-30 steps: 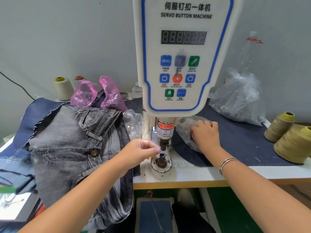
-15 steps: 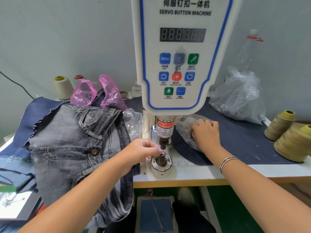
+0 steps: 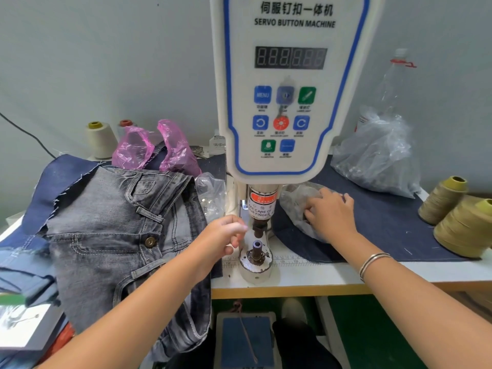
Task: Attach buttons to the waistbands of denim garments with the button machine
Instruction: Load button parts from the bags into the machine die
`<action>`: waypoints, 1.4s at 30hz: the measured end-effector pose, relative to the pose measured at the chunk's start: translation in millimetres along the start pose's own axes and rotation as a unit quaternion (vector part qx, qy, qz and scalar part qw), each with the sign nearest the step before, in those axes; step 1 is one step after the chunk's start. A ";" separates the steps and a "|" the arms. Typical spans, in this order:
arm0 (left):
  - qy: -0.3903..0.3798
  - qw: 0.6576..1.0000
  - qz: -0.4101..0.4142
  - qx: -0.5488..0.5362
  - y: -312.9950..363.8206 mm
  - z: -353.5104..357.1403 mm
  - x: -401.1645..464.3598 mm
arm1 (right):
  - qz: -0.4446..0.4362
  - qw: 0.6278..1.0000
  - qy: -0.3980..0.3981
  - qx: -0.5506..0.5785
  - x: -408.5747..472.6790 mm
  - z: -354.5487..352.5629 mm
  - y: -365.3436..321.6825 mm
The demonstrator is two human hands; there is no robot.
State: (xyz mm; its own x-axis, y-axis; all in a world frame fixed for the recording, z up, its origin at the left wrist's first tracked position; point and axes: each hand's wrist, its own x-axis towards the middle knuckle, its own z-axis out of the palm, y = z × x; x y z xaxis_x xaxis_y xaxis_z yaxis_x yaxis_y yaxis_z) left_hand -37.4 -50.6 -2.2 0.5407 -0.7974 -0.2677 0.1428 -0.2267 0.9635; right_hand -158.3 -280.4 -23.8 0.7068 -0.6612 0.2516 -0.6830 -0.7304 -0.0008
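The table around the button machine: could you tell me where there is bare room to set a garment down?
Bare dark cloth lies between the right hand and the thread cones. Left of the machine is crowded with grey jeans and bags.

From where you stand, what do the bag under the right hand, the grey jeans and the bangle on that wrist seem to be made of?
The bag looks like thin clear plastic film: see-through, crinkled, with shiny highlights. The grey jeans look like faded denim, woven cotton probably, with pale stitching and a dull brass-coloured button. The bangle seems to be silvery metal, given its bright glint.
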 end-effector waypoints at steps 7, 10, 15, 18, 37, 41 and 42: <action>0.012 0.998 0.034 -0.045 -2.3 0.1 -0.9 | -0.034 0.985 0.143 0.093 -34.0 -30.7 -5.1; 0.012 0.998 0.049 -0.032 -6.1 2.3 -3.3 | -0.023 0.948 0.095 0.304 -60.4 -50.6 -32.0; -0.001 0.997 0.082 -0.012 -7.1 6.8 -10.8 | 0.106 0.756 -0.206 0.613 -92.4 -58.2 -74.6; 0.003 0.996 0.089 0.012 -10.3 8.4 -13.2 | 0.140 0.688 -0.225 0.676 -95.6 -56.5 -82.8; -0.026 0.994 0.103 -0.019 -21.4 6.3 -20.7 | 0.291 0.346 -0.340 0.825 -97.7 -61.4 -90.4; -0.034 0.994 0.105 -0.018 -22.4 4.7 -21.0 | 0.305 0.308 -0.329 0.839 -99.7 -65.5 -90.2; -0.035 0.994 0.105 -0.018 -22.9 4.4 -21.0 | 0.305 0.306 -0.326 0.840 -99.5 -67.3 -90.1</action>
State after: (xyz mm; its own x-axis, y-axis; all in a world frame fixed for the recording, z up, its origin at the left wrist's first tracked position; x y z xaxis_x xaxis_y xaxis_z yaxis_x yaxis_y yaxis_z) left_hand -55.6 -31.2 -18.7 0.5031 -0.8621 -0.0601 0.0628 -0.0329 0.9975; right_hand -179.5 -137.3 16.4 0.8029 -0.2553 -0.5388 -0.0525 0.8699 -0.4904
